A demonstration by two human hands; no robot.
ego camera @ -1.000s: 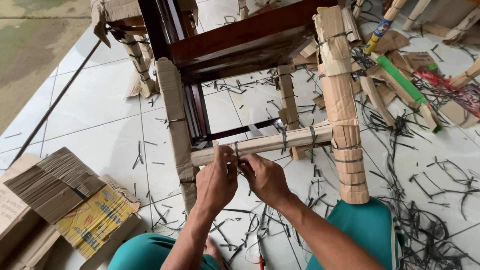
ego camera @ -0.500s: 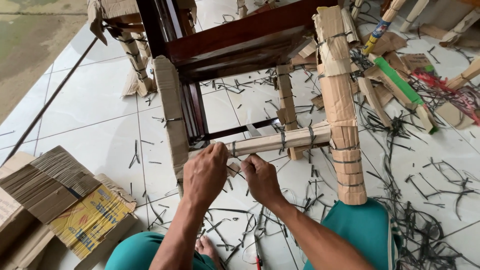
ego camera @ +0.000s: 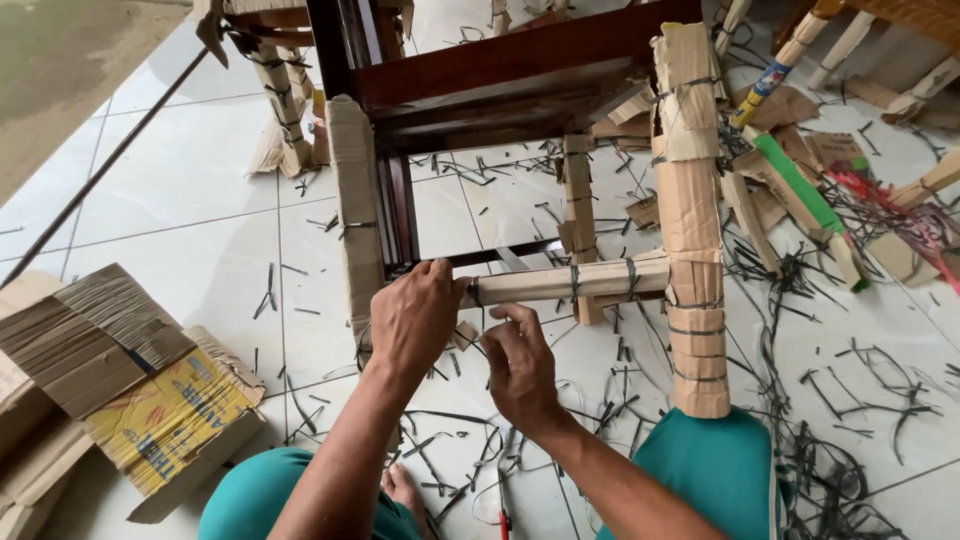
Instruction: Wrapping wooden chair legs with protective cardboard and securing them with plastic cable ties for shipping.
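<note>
A dark wooden chair frame (ego camera: 500,70) stands on the tiled floor, its legs wrapped in brown cardboard bound with black straps. My left hand (ego camera: 412,312) grips the left end of the cardboard-wrapped lower rung (ego camera: 570,281), beside the wrapped left leg (ego camera: 355,210). My right hand (ego camera: 518,365) sits just below the rung, its fingers pinching a thin black strap (ego camera: 475,294) that loops the rung. The wrapped right leg (ego camera: 692,220) rises to the right of both hands.
Folded cardboard boxes (ego camera: 120,380) lie at the lower left. Cut black strap pieces (ego camera: 830,420) litter the tiles at right. Cardboard scraps and a green-wrapped piece (ego camera: 800,185) lie at the upper right. My knees in teal trousers (ego camera: 715,470) frame the bottom.
My left hand slid left and closed over the rung's end. My right hand dropped slightly below the rung, still on the strap. The view shifted a little.
</note>
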